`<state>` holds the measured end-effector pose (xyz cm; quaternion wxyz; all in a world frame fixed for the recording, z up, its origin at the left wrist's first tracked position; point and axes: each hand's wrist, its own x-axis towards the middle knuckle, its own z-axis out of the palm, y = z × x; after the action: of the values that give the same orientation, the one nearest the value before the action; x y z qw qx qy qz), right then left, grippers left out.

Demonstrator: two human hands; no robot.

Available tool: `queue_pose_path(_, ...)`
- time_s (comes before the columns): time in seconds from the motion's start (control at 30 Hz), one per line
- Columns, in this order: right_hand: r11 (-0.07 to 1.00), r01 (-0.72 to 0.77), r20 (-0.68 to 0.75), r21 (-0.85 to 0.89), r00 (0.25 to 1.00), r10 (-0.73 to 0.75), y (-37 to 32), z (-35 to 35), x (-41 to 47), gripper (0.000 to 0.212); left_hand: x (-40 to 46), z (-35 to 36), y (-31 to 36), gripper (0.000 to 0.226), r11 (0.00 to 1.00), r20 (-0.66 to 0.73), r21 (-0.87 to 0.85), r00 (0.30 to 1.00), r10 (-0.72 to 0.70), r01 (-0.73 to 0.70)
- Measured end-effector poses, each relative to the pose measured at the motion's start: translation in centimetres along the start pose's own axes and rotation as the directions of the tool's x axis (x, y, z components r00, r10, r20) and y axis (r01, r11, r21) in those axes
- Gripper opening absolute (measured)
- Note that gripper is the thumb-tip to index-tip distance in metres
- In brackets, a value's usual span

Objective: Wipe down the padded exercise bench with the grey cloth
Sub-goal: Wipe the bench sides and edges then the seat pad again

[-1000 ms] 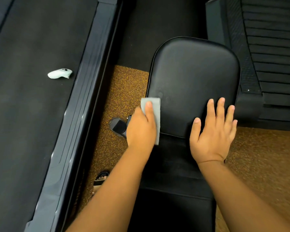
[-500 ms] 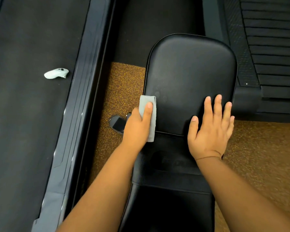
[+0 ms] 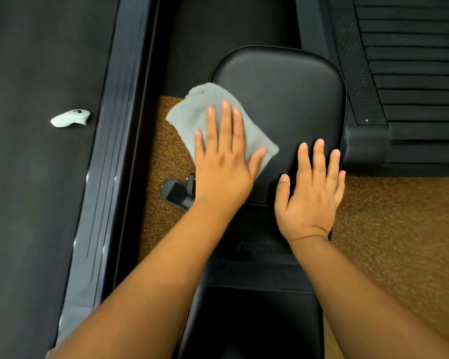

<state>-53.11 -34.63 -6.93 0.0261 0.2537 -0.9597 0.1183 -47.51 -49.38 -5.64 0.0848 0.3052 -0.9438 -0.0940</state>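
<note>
The grey cloth (image 3: 219,117) is lying spread flat on the left part of the black padded exercise bench (image 3: 290,99), its left corner overhanging the pad edge above the speckled brown floor (image 3: 389,224). The left hand (image 3: 224,161) is pressing down on the cloth, palm flat, fingers straight and slightly fanned. The right hand (image 3: 310,193) is resting flat on the bare pad near its right edge, fingers extended and holding nothing. A white handheld controller (image 3: 70,118) is lying on the dark treadmill belt (image 3: 31,190) to the left, well apart from the bench.
</note>
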Motion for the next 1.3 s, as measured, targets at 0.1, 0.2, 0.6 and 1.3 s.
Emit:
queue_pose_path(0.1, 1.000, 0.005, 0.001, -0.002, 1.000, -0.005, 0.1, 0.0, 0.0, 0.063, -4.3, 0.2, -0.3, 0.076, 1.000, 0.072, -0.028, 0.997, 0.008, -0.006)
queue_pose_path(0.2, 1.000, 0.008, 0.002, -0.003, 1.000, -0.008, 0.1, 0.0, 0.1, 0.064, -4.5, -0.3, -0.3, 0.084, 0.972, 0.093, -0.161, 0.983, -0.155, 0.169)
queue_pose_path(0.6, 1.000, 0.016, -0.013, 0.011, 1.000, -0.016, 0.1, 0.0, 0.0, 0.062, -0.3, -0.6, -3.1, 0.080, 0.644, 0.182, -0.614, 0.876, -0.446, 0.455)
queue_pose_path(1.3, 0.694, -0.108, -0.057, 0.712, 0.976, 0.211, 4.8, -4.4, -4.3, 0.041, -13.4, -3.6, 5.0, 0.081, 0.757, 0.276, -0.622, 0.961, -0.026, 0.199)
